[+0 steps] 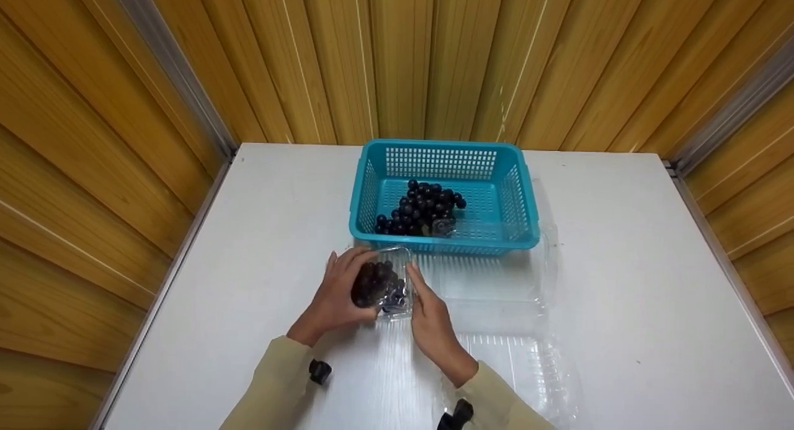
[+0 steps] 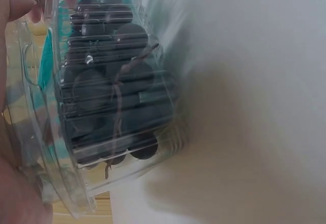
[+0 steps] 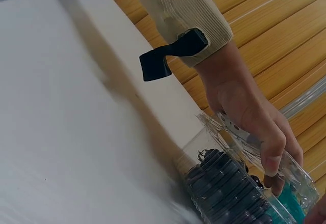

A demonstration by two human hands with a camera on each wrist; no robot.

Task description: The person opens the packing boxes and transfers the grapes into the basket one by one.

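Observation:
A small clear plastic clamshell box [image 1: 397, 281] with dark grapes [image 2: 102, 91] inside is held between both hands, over the white table close in front of the teal basket. My left hand [image 1: 341, 290] spans the box from its left, fingers over the far edge and thumb at the near edge. Against the right side, my right hand [image 1: 431, 321] holds it with the fingers pointing forward. A brown stem [image 2: 118, 102] shows among the grapes through the ribbed wall. In the right wrist view, the left hand [image 3: 254, 117] curls over the box's rim.
A teal plastic basket [image 1: 527, 231] stands at the back middle, a bunch of dark grapes [image 1: 422, 206] in its left half. Clear plastic containers [image 1: 496, 278] lie right of the hands, another [image 1: 512, 362] nearer the front edge. Wood-patterned panels [image 1: 403, 64] border the white table [image 1: 633, 262].

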